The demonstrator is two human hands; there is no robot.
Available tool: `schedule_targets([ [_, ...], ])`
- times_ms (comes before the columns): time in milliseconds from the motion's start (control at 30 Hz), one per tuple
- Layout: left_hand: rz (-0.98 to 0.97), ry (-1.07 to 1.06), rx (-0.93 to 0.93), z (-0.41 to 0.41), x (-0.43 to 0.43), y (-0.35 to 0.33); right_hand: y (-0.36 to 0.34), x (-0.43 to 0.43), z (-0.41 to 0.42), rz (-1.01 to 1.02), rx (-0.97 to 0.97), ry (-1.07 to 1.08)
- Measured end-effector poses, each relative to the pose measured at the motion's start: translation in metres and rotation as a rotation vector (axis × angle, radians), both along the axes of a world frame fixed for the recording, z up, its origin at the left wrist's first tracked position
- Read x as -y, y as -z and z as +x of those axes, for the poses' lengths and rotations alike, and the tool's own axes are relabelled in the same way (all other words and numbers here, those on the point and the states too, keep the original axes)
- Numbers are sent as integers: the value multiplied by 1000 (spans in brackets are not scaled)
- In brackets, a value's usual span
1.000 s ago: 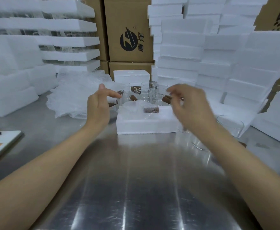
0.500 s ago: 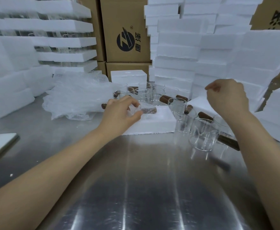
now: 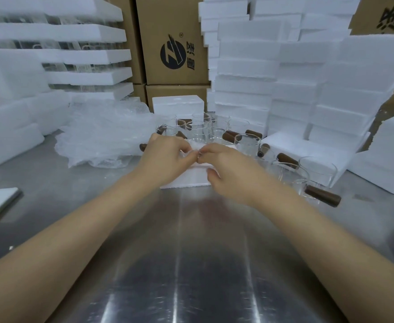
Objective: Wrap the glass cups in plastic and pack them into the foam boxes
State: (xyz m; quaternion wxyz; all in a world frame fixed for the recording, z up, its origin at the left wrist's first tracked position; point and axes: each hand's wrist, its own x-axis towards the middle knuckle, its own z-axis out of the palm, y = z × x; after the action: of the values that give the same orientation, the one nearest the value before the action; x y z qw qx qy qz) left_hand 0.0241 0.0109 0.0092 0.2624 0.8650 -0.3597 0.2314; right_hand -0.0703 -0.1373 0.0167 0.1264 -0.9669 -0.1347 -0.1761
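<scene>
Together, the left hand [image 3: 165,157] and the right hand [image 3: 229,170] met over a white foam box [image 3: 186,180] in the middle of the shiny table [image 3: 191,252]. Each hand pinched a small bit of crinkly plastic wrap [image 3: 194,145] between thumb and fingertips, with the fingers curled in on it. The plastic wrap sat on top of the foam box, right where the fingertips came together. The hands hid whether a cup was inside the wrap, so that could not be told.

It looked like the wrapping step, likely tucking or twisting the wrap shut at the box. Many bare glass cups [image 3: 247,143] with brown handles stood just behind the box and to its right, so a lot of the job seemed left to do. A big pile of plastic [image 3: 105,134] lay to the left.

Next, the hands would need to push the bundle gently down into the box. Then they could reach right for a bare cup and left for a fresh sheet.
</scene>
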Motion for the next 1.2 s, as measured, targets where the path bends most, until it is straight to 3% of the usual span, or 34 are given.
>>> schedule_targets([
  [100, 27, -5, 44, 1, 0, 3, -17, 8, -2, 62, 155, 146],
  [200, 33, -11, 74, 4, 1, 5, -37, 43, -4, 167, 297, 484],
  [367, 73, -47, 32, 6, 3, -2, -36, 115, -14, 303, 43, 833],
  [533, 214, -119, 74, 3, 6, 2, -29, 137, -13, 383, -182, 869],
  [733, 340, -173, 93, 2, 7, 3, -25, 138, -11, 435, -200, 868],
  [933, 177, -177, 88, -4, 10, 12, -34, 131, -16, 439, -56, 857],
  [1033, -31, -138, -11, -9, 10, 13, -37, 127, -18, 481, 10, 825],
  [1200, -108, -124, -18, -17, 13, 10, -42, 120, -21, 504, 202, 644],
])
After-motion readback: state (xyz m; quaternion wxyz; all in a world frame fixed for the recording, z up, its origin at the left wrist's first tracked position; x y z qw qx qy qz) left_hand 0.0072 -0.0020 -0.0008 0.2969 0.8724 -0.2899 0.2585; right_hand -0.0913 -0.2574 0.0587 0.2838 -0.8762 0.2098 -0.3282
